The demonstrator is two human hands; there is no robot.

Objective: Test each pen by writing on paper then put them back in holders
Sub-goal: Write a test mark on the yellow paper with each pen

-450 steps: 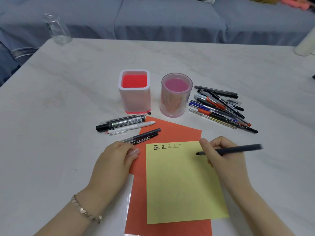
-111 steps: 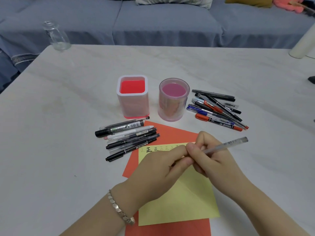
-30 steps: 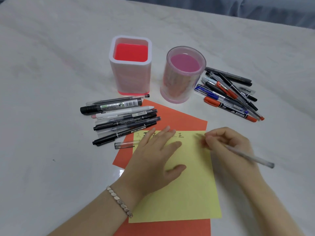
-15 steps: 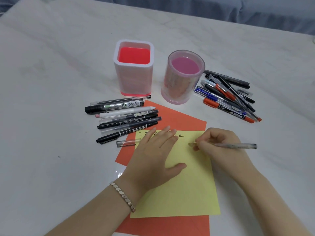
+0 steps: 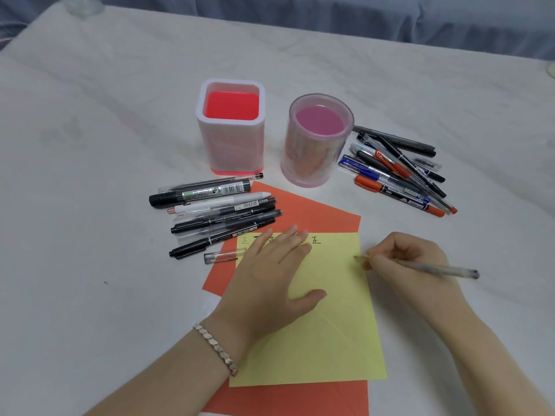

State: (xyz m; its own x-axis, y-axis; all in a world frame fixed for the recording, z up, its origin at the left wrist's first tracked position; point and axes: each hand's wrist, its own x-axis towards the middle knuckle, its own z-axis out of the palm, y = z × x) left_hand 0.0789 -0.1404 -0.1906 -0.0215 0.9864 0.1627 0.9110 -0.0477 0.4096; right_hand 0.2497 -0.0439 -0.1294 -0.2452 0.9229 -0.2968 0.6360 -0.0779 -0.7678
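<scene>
In the lower middle of the frame we see the left hand [image 5: 270,280] lying flat, fingers straight and slightly spread, palm pressed on the upper left part of a yellow sheet of paper [image 5: 324,340]; a silver link bracelet [image 5: 217,349] circles its wrist. To the right of centre the right hand [image 5: 408,265] has its fingers curled round a clear-barrelled pen [image 5: 435,268], which lies nearly level with its dark end pointing to the right of the frame and its tip at the right edge of the yellow sheet, well apart from the left hand. Along the top of that sheet we make out a row of small handwritten characters [image 5: 315,241], partly covered by the left fingertips. The yellow sheet lies on an orange sheet of paper [image 5: 315,211], and both rest on a white marbled table [image 5: 90,145]. Just left of the left fingertips lies a clear pen cap [image 5: 223,255], and above it a row of dark and white pens [image 5: 216,211] lies side by side. Above the hands, in the middle of the frame, stand a square white holder [image 5: 231,145] with a red inside and, beside it on the right, a round translucent pink holder [image 5: 312,157]. Right of the round one we see a heap of black, blue and red pens [image 5: 396,172], above the right hand and apart from it.
</scene>
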